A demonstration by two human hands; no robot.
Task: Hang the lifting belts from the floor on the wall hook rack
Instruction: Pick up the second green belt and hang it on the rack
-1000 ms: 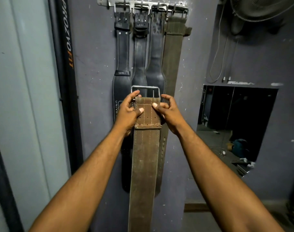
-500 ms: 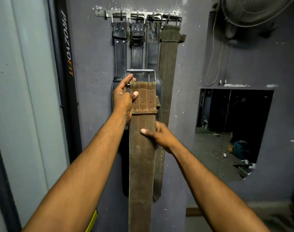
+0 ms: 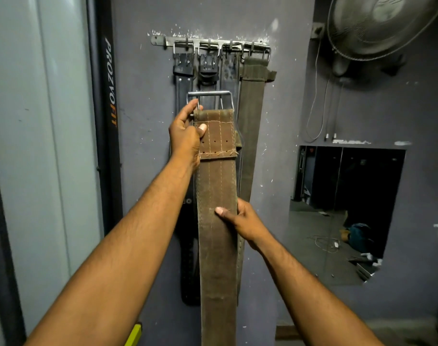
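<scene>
The brown belt [image 3: 216,245] hangs straight up and down in front of the person, with its long side running from the floor up toward the wall. Its bottom end goes out of the picture. The right hand [image 3: 244,221] is the lower, nearer one. It grips the belt partway down, with the thumb on the front and the fingers curled behind. Higher up, the left hand [image 3: 185,138] grips the top of the belt. Its thumb presses on the stitched flap and its fingers curl round the side of the metal buckle [image 3: 209,94]. The buckle sticks up above the flap like an open square.

Behind it, other belts hang side by side on the grey wall [image 3: 143,171]: dark belts [image 3: 183,79] on the left and a green belt [image 3: 253,108] on the right. Above them all is the hook rack [image 3: 213,43]. The buckle is lower than the hooks, and the left hand is the one closer to them.

So I think the next move is up. The left hand lifts the buckle to a hook while the right hand steadies the long strap. I cannot tell which hook is free.
</scene>
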